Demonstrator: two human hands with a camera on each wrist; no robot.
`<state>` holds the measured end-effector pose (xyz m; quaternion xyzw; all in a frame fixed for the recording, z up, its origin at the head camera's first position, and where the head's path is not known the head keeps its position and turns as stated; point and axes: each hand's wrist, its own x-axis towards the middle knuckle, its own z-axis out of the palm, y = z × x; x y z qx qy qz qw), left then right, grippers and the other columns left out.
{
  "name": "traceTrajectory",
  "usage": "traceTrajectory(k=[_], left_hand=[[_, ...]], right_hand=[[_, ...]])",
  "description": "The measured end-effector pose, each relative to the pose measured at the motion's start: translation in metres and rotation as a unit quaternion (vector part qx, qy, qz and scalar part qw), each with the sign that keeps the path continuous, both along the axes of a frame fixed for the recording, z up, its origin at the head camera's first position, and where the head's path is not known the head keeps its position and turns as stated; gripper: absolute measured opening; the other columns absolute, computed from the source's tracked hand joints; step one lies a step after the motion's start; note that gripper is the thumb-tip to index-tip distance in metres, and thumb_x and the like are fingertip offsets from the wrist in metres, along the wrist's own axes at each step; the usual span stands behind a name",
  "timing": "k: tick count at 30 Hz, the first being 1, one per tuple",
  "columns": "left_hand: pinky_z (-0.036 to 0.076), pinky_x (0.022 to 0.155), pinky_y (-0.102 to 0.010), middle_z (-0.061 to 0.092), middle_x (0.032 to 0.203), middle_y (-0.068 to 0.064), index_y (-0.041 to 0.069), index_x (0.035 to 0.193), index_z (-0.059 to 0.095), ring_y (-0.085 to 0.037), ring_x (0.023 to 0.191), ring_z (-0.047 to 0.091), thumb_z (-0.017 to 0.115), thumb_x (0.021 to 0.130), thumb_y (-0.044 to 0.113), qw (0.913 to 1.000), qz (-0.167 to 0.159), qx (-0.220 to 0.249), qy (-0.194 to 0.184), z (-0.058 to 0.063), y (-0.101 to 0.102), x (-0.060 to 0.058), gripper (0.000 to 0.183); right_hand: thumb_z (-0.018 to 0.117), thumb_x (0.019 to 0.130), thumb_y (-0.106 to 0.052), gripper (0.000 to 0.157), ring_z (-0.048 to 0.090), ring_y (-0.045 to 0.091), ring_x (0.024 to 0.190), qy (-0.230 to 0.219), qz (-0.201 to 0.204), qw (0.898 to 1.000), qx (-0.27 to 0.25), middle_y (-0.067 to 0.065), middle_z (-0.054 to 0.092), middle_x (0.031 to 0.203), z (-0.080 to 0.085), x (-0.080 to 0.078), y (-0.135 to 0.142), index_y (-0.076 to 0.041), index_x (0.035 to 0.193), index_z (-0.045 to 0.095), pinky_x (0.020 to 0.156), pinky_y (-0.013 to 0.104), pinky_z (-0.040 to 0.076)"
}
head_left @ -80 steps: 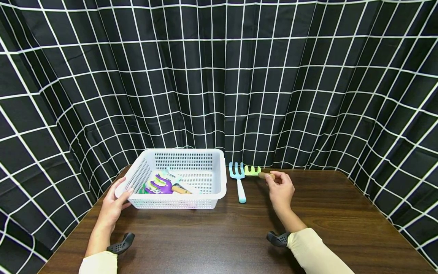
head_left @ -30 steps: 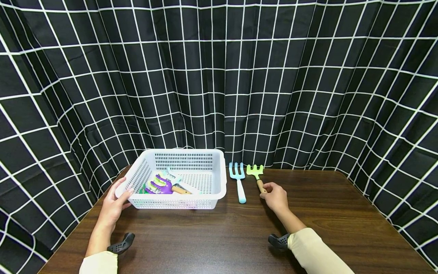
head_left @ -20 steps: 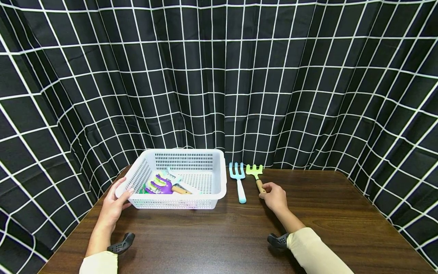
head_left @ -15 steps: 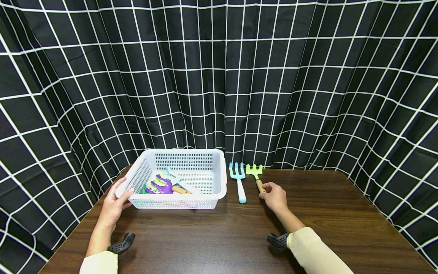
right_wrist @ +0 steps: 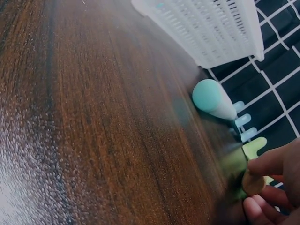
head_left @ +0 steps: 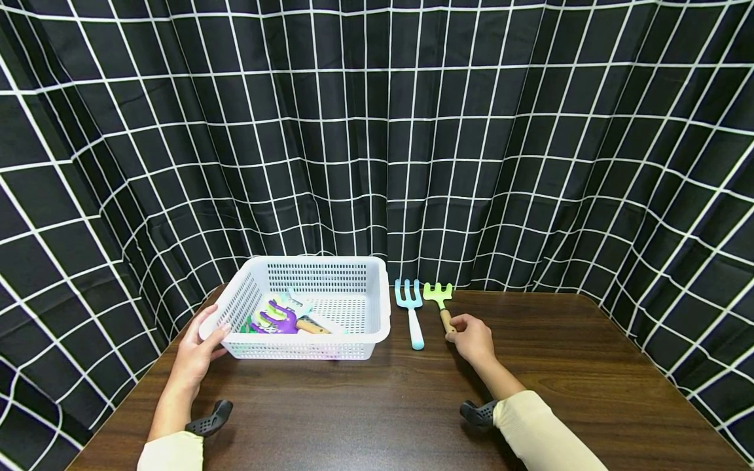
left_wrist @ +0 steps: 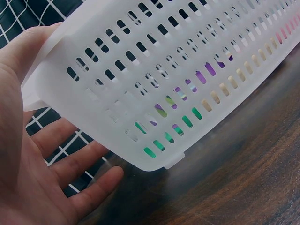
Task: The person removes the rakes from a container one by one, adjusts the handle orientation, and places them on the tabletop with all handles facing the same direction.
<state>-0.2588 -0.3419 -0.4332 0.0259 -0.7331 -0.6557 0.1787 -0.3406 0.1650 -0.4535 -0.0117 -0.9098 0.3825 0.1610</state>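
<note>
Pinching the green rake (head_left: 438, 296) in my right grip (head_left: 474, 338), basket (head_left: 306, 338) in left grip (head_left: 193, 356), I judge the blue fork (head_left: 414, 322) placed, basketed tools (head_left: 287, 321) perhaps remaining.

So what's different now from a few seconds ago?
The green fork has turned: its wooden handle, which pointed right, now points back toward the person. The right hand came nearer the person with it, the handle in its grip then and now. The blue fork, white basket and left hand at its rim stayed put.
</note>
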Motion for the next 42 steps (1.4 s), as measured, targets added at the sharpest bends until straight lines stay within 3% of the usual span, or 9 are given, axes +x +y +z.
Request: traceTrajectory(k=[8, 16, 23, 29, 32, 33, 38, 42], left_hand=[[0.052, 0.074, -0.026, 0.057, 0.109, 0.012, 0.009, 0.148, 0.031, 0.003, 0.089, 0.058, 0.061, 0.097, 0.021, 1.0, 0.0, 0.004, -0.007, 0.001, 0.001, 0.001, 0.061], [0.052, 0.074, -0.027, 0.058, 0.107, 0.018, 0.01, 0.15, 0.028, 0.003, 0.088, 0.058, 0.06, 0.098, 0.019, 0.9999, 0.001, 0.003, -0.013, 0.0, -0.001, -0.001, 0.062], [0.051, 0.074, -0.027, 0.057, 0.107, 0.016, 0.009, 0.149, 0.028, 0.003, 0.088, 0.058, 0.06, 0.098, 0.02, 0.9999, -0.003, 0.01, -0.01, 0.0, -0.001, 0.0, 0.062], [0.052, 0.074, -0.028, 0.057, 0.11, 0.012, 0.007, 0.148, 0.029, 0.003, 0.089, 0.059, 0.061, 0.097, 0.021, 1.0, -0.003, 0.005, -0.004, 0.001, 0.001, -0.001, 0.062], [0.052, 0.074, -0.028, 0.057, 0.11, 0.013, 0.008, 0.149, 0.029, 0.003, 0.089, 0.058, 0.061, 0.097, 0.022, 1.0, -0.002, 0.001, -0.007, 0.002, 0.001, 0.0, 0.062], [0.052, 0.075, -0.028, 0.056, 0.111, 0.012, 0.008, 0.149, 0.029, 0.003, 0.089, 0.058, 0.061, 0.097, 0.022, 1.0, -0.001, 0.0, -0.008, 0.002, 0.001, 0.0, 0.062], [0.052, 0.075, -0.028, 0.055, 0.113, 0.01, 0.008, 0.149, 0.029, 0.003, 0.089, 0.058, 0.06, 0.098, 0.023, 1.0, -0.001, -0.002, -0.006, 0.001, -0.001, -0.001, 0.062], [0.052, 0.075, -0.028, 0.056, 0.113, 0.009, 0.008, 0.148, 0.03, 0.003, 0.089, 0.058, 0.061, 0.097, 0.023, 1.0, -0.001, -0.002, -0.003, 0.0, -0.001, -0.001, 0.062]], right_hand=[[0.077, 0.072, -0.001, 0.024, 0.06, 0.031, 0.084, 0.001, 0.003, 1.0, 0.002, 0.01, 0.068, 0.084, 0.003, 0.0, 0.002, 0.0, 0.095, 0.07, 0.075, 0.046, 0.043], [0.073, 0.076, -0.004, 0.026, 0.059, 0.034, 0.09, 0.007, 0.004, 1.0, -0.011, 0.017, 0.067, 0.093, 0.023, 0.001, 0.0, 0.001, 0.101, 0.069, 0.077, 0.046, 0.042], [0.072, 0.083, -0.007, 0.027, 0.059, 0.032, 0.094, -0.004, 0.021, 0.996, -0.082, 0.017, 0.068, 0.099, 0.04, 0.004, -0.013, 0.003, 0.107, 0.068, 0.079, 0.042, 0.042], [0.071, 0.083, -0.008, 0.028, 0.057, 0.017, 0.074, -0.016, 0.041, 0.987, -0.152, 0.011, 0.064, 0.093, 0.054, 0.01, -0.029, 0.001, 0.109, 0.066, 0.064, 0.027, 0.046], [0.071, 0.084, -0.007, 0.031, 0.059, 0.019, 0.073, -0.019, 0.058, 0.982, -0.181, 0.013, 0.062, 0.096, 0.06, 0.014, -0.038, 0.002, 0.113, 0.064, 0.062, 0.032, 0.054], [0.071, 0.084, -0.007, 0.033, 0.06, 0.02, 0.079, -0.016, 0.062, 0.981, -0.181, 0.014, 0.062, 0.098, 0.062, 0.015, -0.041, 0.002, 0.114, 0.063, 0.067, 0.034, 0.055], [0.069, 0.085, -0.006, 0.032, 0.062, 0.028, 0.087, -0.006, 0.077, 0.98, -0.185, 0.017, 0.061, 0.104, 0.073, 0.019, -0.057, 0.0, 0.116, 0.063, 0.076, 0.041, 0.055], [0.069, 0.087, -0.006, 0.03, 0.063, 0.033, 0.091, 0.001, 0.094, 0.976, -0.194, 0.018, 0.06, 0.109, 0.082, 0.022, -0.068, -0.002, 0.116, 0.064, 0.076, 0.039, 0.055]])
